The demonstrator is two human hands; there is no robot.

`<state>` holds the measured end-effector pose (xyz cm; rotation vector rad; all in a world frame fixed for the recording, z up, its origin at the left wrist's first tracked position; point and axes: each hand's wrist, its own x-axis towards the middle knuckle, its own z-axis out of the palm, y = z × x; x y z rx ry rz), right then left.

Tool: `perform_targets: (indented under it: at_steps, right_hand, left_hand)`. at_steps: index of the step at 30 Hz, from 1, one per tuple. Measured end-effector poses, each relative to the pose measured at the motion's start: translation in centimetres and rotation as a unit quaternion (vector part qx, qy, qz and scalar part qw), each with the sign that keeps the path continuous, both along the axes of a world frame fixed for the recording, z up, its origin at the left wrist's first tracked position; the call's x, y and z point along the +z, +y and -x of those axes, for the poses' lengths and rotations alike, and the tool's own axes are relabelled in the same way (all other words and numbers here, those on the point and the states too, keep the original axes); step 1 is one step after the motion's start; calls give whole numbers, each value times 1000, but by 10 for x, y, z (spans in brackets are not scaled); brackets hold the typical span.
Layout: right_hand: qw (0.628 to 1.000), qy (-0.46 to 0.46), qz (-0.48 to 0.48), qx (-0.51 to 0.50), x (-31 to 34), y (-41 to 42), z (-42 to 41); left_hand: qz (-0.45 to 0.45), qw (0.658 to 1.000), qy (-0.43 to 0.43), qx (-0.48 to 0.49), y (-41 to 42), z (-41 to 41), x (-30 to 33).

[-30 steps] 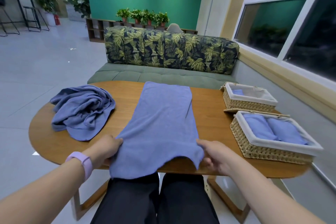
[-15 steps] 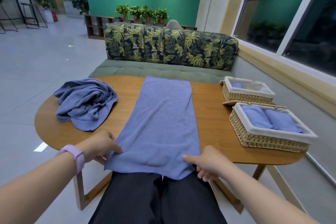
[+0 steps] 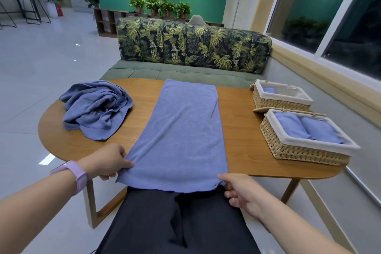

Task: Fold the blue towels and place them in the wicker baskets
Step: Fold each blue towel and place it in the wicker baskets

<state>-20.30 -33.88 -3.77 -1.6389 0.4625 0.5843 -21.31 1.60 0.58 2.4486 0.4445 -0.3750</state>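
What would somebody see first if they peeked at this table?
Probably the long blue towel spread flat down the middle of the oval wooden table, with the left hand and right hand pinching its near corners. Next, the crumpled heap of blue towels on the left. On the right stand two wicker baskets; the nearer wicker basket holds two folded blue towels.

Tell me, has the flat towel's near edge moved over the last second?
Yes. The flat towel has evened out: its near edge now hangs nearly straight off the table edge, no longer wavy.
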Motion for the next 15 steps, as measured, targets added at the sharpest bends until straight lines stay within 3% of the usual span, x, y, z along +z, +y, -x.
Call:
perform_targets:
  at_steps: [6, 13, 15]
  right_hand:
    - [997, -47, -61, 24, 13, -11, 2]
    - [989, -92, 50, 107, 5, -32, 11]
    - [982, -105, 86, 131, 4, -36, 13]
  left_hand:
    - [14, 999, 16, -27, 2, 4, 3]
    - [45, 996, -61, -49, 8, 19, -16]
    - [-19, 988, -116, -105, 13, 25, -25]
